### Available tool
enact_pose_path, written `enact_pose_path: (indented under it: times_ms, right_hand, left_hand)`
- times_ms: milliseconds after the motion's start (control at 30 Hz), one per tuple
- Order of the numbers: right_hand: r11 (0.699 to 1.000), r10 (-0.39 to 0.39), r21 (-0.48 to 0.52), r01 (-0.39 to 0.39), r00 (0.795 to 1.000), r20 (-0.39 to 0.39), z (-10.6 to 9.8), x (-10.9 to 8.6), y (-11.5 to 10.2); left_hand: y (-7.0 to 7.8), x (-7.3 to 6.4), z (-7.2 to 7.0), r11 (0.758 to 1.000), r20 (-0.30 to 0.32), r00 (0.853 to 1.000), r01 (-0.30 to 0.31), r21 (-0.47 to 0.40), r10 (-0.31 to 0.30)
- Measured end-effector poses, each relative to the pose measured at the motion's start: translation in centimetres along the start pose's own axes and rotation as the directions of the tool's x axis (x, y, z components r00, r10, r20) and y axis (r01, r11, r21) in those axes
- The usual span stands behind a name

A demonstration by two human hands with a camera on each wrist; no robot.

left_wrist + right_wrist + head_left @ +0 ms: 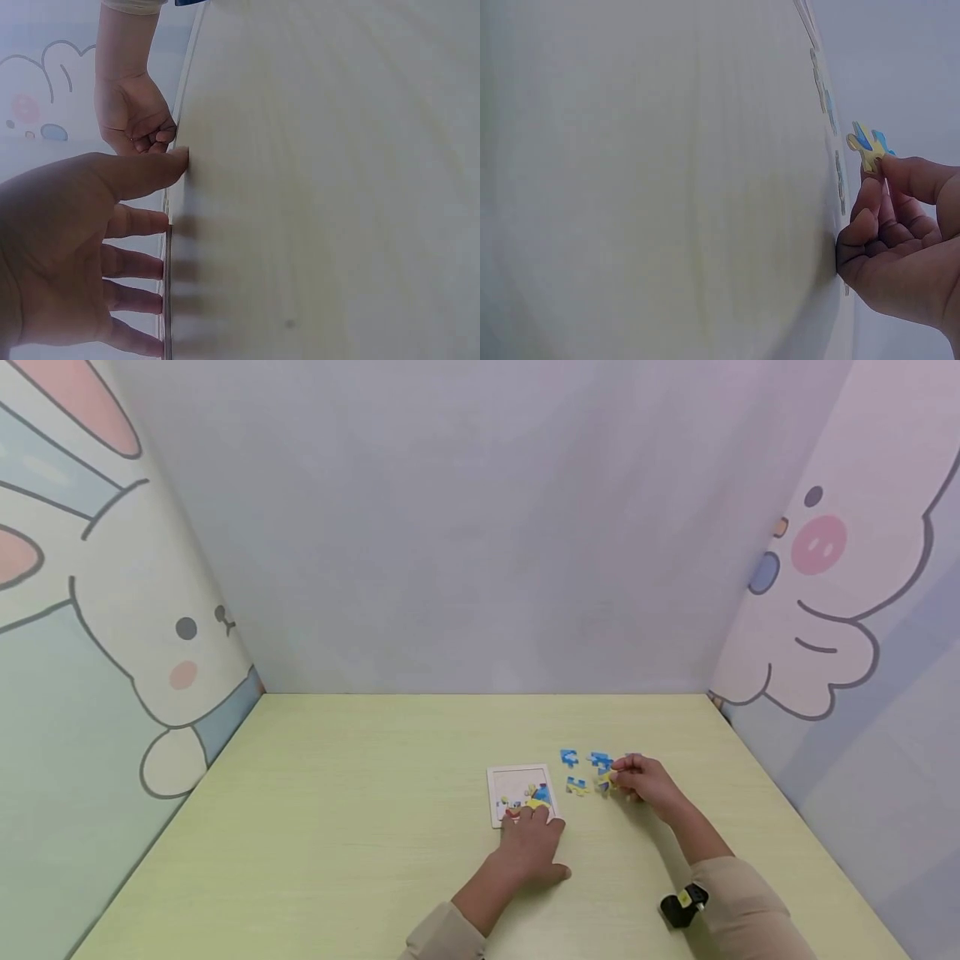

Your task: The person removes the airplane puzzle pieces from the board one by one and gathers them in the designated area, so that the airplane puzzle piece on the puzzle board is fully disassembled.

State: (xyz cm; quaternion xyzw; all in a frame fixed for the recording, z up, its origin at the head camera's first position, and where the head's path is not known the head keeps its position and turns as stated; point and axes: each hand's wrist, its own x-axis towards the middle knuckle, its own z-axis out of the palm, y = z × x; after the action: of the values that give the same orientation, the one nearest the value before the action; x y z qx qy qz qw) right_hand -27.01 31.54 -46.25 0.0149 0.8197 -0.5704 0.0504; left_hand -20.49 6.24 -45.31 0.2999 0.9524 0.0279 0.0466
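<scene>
A square puzzle tray (491, 797) with a pale rim lies on the table, several joined colourful pieces in its lower part. My left hand (528, 847) rests its spread fingertips on the tray's near edge; in the left wrist view the left hand (67, 247) shows straight fingers along that edge. My right hand (651, 787) pinches a yellow-and-blue jigsaw piece (869, 147) between thumb and forefinger, raised off the table. Loose jigsaw pieces (569, 758) lie right of the tray, and another blue-and-yellow piece (577, 786) is nearer. The right hand partly hides some pieces.
The pale yellow table (337, 827) meets a plain grey back wall (480, 543). Side panels bear a cartoon rabbit (157, 635) at left and a cartoon pig (840, 593) at right. A black device (682, 907) is at the right sleeve.
</scene>
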Motion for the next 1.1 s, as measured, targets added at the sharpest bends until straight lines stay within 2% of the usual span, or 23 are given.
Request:
enact_pose_path:
  times_ms: [333,600,1100]
  right_hand:
    - [1.0,0.004,0.0,-0.004,1.0,-0.003,-0.1,-0.2,-0.1]
    - [1.0,0.018,0.001,-0.018,1.0,-0.018,-0.6,-0.3,0.0]
    - [1.0,0.025,-0.001,-0.025,0.999,-0.034,-1.1,-0.8,0.1]
  left_hand:
    - [0.1,-0.1,0.0,0.999,-0.025,0.999,-0.037,0.023,0.038]
    - [0.2,0.0,-0.1,1.0,0.005,1.0,0.022,-0.011,-0.022]
    - [0.0,0.1,0.2,1.0,0.004,1.0,0.011,-0.028,-0.011]
